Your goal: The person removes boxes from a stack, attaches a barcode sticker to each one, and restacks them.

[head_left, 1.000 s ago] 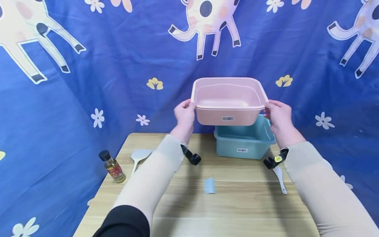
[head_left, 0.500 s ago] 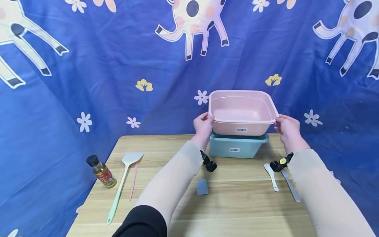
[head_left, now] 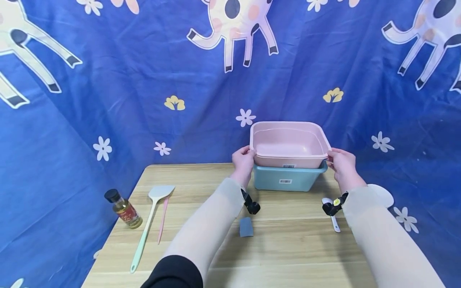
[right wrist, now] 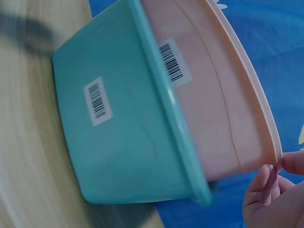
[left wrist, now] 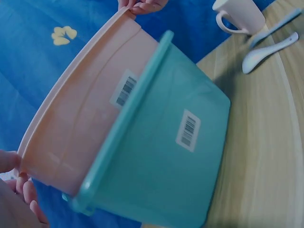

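A pink plastic basin (head_left: 289, 142) sits partly down inside a teal basin (head_left: 273, 178) at the back of the table. My left hand (head_left: 243, 162) pinches the pink basin's rim at its left front corner, thumb on top. At the right front corner my right hand (head_left: 342, 164) pinches the same rim. In the left wrist view the pink basin (left wrist: 80, 114) shows its barcode label just above the teal rim, and the teal basin (left wrist: 161, 137) stands on the wood. The right wrist view shows fingers (right wrist: 263, 185) curled under the pink rim.
To the left are an oil bottle (head_left: 124, 209), a spatula (head_left: 151, 216) and a thin pink stick (head_left: 163, 220). A grey-blue piece (head_left: 246, 227) lies mid-table. Near my right forearm are a white spoon (head_left: 335, 222) and a pale mug (left wrist: 242, 16). A blue curtain (head_left: 144, 100) hangs behind.
Both hands have lowered the pink basin from above and behind the teal one down into it. The head view has shifted slightly. Neither hand has let go of the rim.
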The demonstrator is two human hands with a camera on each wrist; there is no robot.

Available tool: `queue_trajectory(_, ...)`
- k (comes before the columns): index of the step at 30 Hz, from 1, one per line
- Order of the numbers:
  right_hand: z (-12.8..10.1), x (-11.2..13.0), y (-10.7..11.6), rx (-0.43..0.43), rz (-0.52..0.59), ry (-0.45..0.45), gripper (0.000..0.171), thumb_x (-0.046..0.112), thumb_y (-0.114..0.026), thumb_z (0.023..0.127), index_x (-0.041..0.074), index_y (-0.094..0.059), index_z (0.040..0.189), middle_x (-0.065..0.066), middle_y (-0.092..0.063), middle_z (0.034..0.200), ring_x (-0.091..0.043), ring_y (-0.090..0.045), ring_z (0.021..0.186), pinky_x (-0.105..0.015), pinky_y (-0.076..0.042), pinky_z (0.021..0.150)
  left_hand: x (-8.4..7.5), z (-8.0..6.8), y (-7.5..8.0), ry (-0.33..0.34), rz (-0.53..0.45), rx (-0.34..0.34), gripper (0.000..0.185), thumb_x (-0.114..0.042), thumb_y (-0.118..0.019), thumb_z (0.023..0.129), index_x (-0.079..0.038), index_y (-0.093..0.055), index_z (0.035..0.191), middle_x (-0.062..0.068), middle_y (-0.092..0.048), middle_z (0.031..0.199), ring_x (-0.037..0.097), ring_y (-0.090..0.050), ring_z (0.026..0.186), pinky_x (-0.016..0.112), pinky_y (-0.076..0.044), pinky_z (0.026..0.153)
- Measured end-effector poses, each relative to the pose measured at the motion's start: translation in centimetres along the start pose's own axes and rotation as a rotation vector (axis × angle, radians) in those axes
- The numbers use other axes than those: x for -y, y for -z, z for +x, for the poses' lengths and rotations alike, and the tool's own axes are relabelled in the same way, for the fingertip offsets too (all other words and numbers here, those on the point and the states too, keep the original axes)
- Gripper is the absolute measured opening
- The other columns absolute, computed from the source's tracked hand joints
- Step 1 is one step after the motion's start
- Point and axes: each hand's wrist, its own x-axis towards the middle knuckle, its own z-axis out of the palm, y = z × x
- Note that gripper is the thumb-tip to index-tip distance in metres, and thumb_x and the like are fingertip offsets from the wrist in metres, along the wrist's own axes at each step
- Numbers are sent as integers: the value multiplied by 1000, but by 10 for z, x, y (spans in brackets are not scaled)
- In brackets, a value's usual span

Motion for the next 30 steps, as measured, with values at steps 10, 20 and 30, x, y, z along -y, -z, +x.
queue_trajectory(10, 2, -23, 1, -7, -56, 15, 41, 4, -57, 97, -4, -51, 137, 5, -60, 74, -5, -55, 65, -16, -47, 55, 16, 0, 8, 42, 67, 45, 34, 3, -68, 86, 8, -65, 120, 8, -62, 95, 15, -56, 89, 25, -49, 80)
queue_trajectory(20, 6, -44, -4, -24, -315, 158, 44, 7, -55, 97, 2, -53, 141, -8, -61, 104, -5, -53, 68, -17, -44, 51, 25, 4, 17, 14, 263, 76, 39, -5, -68, 90, -2, -65, 129, 9, -67, 104, 18, -58, 95, 29, -49, 82)
queue_trajectory(30, 10, -42, 1, 43, -721, 280, 45, 20, -48, 100, 3, -51, 142, -24, -53, 137, -33, -52, 115, -38, -44, 92, 22, 11, 28, -123, 561, 184, 36, -17, -68, 92, -13, -67, 128, 9, -67, 107, 20, -58, 98, 32, -47, 83)
